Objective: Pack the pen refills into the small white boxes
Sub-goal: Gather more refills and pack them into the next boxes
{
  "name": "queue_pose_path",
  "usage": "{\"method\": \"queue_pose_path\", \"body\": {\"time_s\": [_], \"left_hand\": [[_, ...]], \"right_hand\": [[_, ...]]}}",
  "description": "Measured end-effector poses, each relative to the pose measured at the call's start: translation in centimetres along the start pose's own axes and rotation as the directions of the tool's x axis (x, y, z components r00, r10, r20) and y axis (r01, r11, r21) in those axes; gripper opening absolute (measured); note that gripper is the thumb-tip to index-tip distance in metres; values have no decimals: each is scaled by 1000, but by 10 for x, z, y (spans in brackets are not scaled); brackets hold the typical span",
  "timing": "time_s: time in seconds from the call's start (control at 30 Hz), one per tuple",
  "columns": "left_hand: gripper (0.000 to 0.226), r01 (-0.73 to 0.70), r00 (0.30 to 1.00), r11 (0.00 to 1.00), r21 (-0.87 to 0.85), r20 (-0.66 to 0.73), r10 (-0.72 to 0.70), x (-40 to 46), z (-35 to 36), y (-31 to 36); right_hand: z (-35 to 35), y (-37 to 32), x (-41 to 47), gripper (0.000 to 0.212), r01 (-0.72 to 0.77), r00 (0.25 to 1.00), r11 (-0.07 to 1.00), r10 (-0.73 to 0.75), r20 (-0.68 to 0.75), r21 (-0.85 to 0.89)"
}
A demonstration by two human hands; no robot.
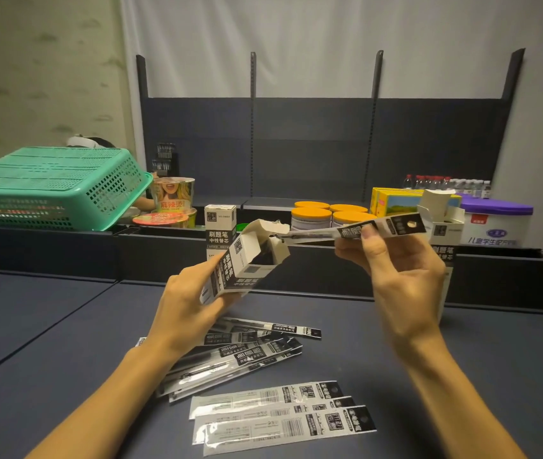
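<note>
Above the dark blue table point(48, 342), the left hand point(184, 309) grips a small white cardboard box point(240, 263), flaps open, tilted rightward. The right hand point(396, 276) pinches a long black-and-white sleeved pen refill point(356, 230), its tip at the box mouth. Loose flat refill packets point(280, 412) lie fanned near the table's front edge, between the forearms.

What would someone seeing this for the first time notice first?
Centre frame, the left hand holds an open small white cardboard box while the right hand feeds in a long black-and-white packaged pen refill. Below them, more packaged refills lie scattered on the dark blue table. At far left sits an upturned green plastic basket.
</note>
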State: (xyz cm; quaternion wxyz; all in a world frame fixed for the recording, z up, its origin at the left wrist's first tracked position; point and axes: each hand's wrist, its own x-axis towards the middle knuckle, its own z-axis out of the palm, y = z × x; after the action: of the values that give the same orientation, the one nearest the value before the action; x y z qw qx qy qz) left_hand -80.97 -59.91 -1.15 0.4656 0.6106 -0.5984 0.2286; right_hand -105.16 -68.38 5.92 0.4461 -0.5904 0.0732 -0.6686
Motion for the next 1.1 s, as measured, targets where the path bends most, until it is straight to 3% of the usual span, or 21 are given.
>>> {"method": "queue_pose_path", "body": {"time_s": [0.27, 0.53, 0.87, 1.1], "left_hand": [[63, 29, 998, 999, -26, -54, -30, 2, -3, 11], [65, 4, 999, 997, -74, 40, -1, -1, -1, 1], [67, 16, 996, 998, -63, 90, -11, -5, 4, -10], [70, -4, 996, 997, -71, 92, 10, -5, 3, -10]], "right_hand": [[2, -4, -4, 18, 54, 998, 999, -54, 34, 1], [7, 1, -8, 14, 75, 992, 997, -75, 101, -1], [4, 2, -5, 10, 102, 993, 995, -101, 64, -16], [4, 16, -7, 12, 100, 980, 992, -84, 182, -80]]}}
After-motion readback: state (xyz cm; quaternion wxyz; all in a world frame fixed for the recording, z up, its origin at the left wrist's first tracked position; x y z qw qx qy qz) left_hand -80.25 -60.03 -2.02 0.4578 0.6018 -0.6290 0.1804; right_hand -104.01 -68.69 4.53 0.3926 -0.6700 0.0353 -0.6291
